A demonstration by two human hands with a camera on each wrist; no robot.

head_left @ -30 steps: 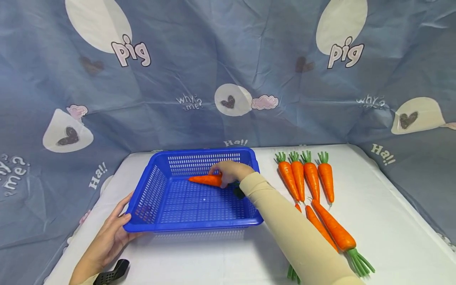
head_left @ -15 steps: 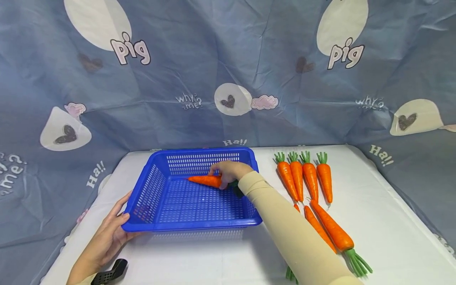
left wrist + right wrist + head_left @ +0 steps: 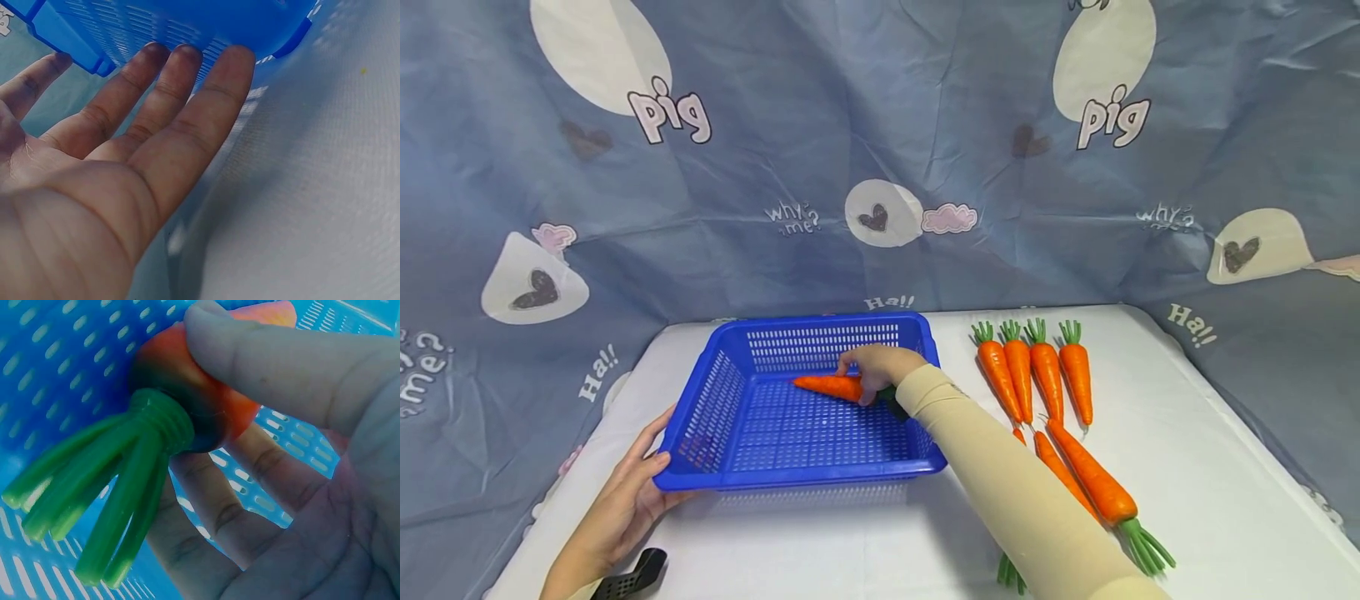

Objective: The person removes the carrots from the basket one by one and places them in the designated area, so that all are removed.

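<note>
Inside a blue plastic basket, my right hand holds an orange carrot lying level, its tip pointing left. In the right wrist view, the thumb lies over the carrot's thick end with fingers beneath it. Green stalk stubs stick out past the hand there. My left hand is at the basket's front left corner. In the left wrist view, its extended fingers reach the outer wall of the basket.
Several carrots with green tops stand in a row on the white cloth, right of the basket. Nearer me lies a larger carrot beside other carrots partly hidden by my right sleeve. A patterned blue-grey curtain hangs behind.
The whole scene shifts slightly left in the head view. Both hands keep their places at the basket, and the carrot stays in my right hand.
</note>
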